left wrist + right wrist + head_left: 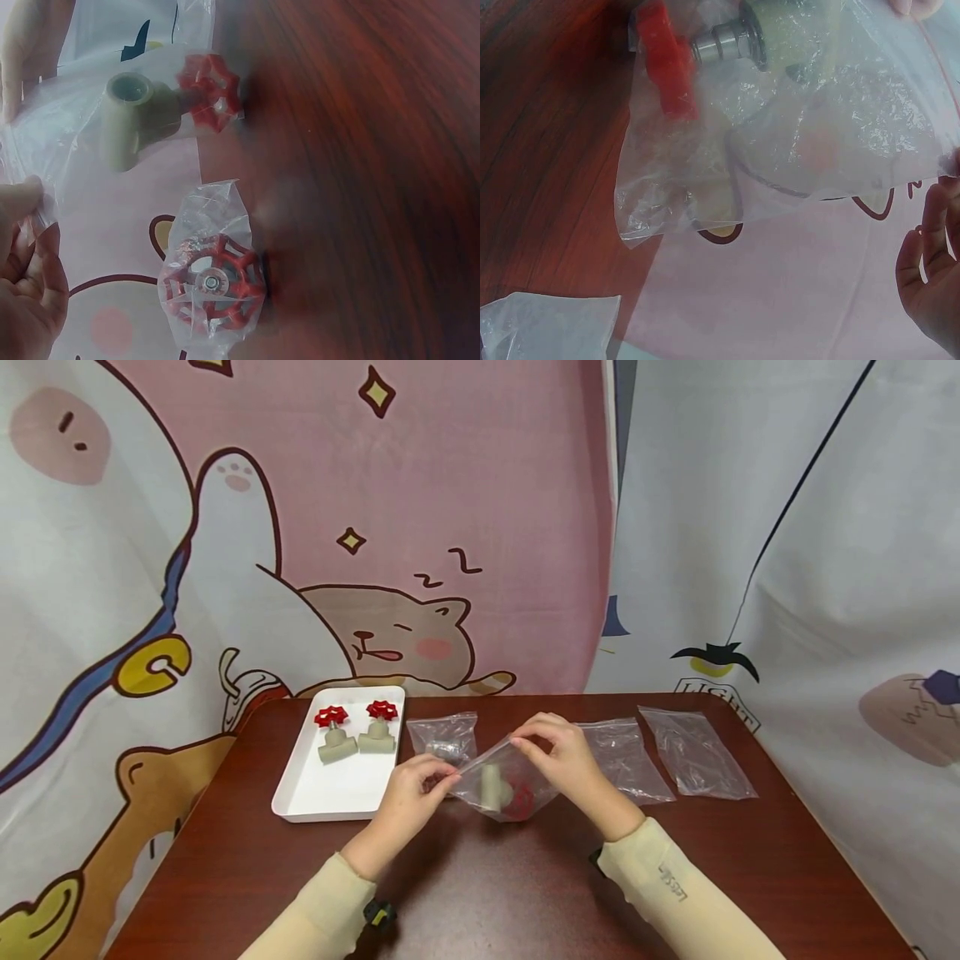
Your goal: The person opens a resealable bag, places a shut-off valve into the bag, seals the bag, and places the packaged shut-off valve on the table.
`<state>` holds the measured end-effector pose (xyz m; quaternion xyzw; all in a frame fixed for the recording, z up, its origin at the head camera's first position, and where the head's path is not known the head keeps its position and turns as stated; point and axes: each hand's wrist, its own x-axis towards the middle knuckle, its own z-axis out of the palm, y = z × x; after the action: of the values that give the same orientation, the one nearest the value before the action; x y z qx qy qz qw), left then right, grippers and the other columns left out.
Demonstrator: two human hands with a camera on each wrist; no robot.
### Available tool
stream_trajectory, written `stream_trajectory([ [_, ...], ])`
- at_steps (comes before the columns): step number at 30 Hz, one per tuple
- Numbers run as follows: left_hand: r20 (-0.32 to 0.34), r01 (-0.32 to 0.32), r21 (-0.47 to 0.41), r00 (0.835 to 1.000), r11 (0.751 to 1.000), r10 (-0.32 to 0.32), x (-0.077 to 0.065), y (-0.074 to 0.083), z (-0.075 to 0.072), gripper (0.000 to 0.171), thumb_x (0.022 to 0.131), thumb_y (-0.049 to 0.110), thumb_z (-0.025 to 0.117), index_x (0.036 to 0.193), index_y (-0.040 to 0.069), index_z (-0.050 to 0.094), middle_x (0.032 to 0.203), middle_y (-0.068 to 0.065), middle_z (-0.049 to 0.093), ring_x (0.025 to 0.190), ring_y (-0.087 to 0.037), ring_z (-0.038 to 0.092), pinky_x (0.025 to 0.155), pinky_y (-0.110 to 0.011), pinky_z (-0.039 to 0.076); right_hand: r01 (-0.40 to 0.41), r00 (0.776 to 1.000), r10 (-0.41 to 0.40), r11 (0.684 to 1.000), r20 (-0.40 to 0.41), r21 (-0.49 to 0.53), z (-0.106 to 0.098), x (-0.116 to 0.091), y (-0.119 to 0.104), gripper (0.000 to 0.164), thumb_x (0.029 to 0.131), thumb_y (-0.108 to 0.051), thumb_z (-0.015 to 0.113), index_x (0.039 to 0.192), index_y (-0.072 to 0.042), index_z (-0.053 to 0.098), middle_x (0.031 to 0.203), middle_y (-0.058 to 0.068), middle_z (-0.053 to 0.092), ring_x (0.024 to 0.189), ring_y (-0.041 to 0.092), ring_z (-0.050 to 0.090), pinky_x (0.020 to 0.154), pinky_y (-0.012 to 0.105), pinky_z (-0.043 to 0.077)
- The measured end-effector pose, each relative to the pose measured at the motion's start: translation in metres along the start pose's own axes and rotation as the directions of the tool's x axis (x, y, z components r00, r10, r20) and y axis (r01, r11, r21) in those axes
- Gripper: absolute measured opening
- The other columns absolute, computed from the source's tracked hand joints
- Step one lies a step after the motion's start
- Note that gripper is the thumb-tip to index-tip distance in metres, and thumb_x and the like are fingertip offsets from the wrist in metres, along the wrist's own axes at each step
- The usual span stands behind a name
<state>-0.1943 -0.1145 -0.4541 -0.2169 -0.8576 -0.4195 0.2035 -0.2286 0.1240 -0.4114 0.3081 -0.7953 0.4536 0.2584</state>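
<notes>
My left hand and right hand pinch opposite ends of the top edge of a clear zip-lock bag. Inside it lies a beige pipe valve with a red handwheel. The left wrist view shows the valve's round pipe opening and the wheel at the bag's lower end. Up close in the right wrist view, a threaded metal stem joins the red wheel to the beige body. The bag hangs between both hands, in front of the other bags.
Two more valves with red wheels lie in a white tray at the left. A filled bag rests behind the left hand; a bagged red-wheeled valve shows in the left wrist view. Flat bags lie at the right.
</notes>
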Motion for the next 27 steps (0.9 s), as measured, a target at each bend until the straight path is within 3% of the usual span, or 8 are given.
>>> stream_trajectory([
  [9,-0.022,-0.031,0.023,0.999,0.999,0.031,0.0,0.003,0.001,0.006,0.078,0.013,0.077,0.083,0.01,0.074,0.076,0.004,0.065,0.062,-0.002,0.049,0.053,-0.016,0.043,-0.012,1.0,0.012,1.0,0.026,0.0,-0.004,-0.001,0.007,0.006,0.079,-0.009,0.076,0.082,-0.014,0.074,0.08,-0.005,0.069,0.08,0.013,0.062,0.074,0.022,0.047],
  [15,-0.032,-0.055,0.032,0.998,0.998,0.056,-0.003,0.0,0.0,0.008,0.076,0.013,0.079,0.083,0.012,0.074,0.079,0.003,0.067,0.068,-0.004,0.054,0.058,-0.017,0.047,-0.036,0.998,0.036,0.999,0.042,-0.003,-0.007,-0.001,0.006,0.003,0.081,-0.012,0.074,0.084,-0.01,0.074,0.081,-0.004,0.068,0.082,0.011,0.061,0.074,0.021,0.047],
  [23,0.001,-0.039,0.014,0.999,0.999,0.039,-0.006,-0.002,-0.005,0.007,0.076,0.01,0.078,0.082,0.012,0.074,0.08,0.004,0.067,0.072,-0.005,0.06,0.063,-0.019,0.053,-0.08,0.996,0.08,0.997,0.037,-0.009,-0.009,-0.002,0.009,0.003,0.082,-0.012,0.074,0.084,-0.013,0.074,0.082,-0.004,0.068,0.083,0.009,0.06,0.074,0.023,0.048],
  [27,0.013,-0.034,0.022,0.999,0.999,0.034,-0.005,-0.001,-0.006,0.007,0.076,0.009,0.078,0.081,0.011,0.074,0.079,0.003,0.066,0.073,-0.007,0.061,0.065,-0.02,0.053,-0.082,0.997,0.082,0.997,0.006,-0.007,-0.013,0.002,-0.009,0.001,0.08,-0.005,0.073,0.081,-0.005,0.073,0.08,0.003,0.068,0.079,0.017,0.061,0.073,0.02,0.046],
])
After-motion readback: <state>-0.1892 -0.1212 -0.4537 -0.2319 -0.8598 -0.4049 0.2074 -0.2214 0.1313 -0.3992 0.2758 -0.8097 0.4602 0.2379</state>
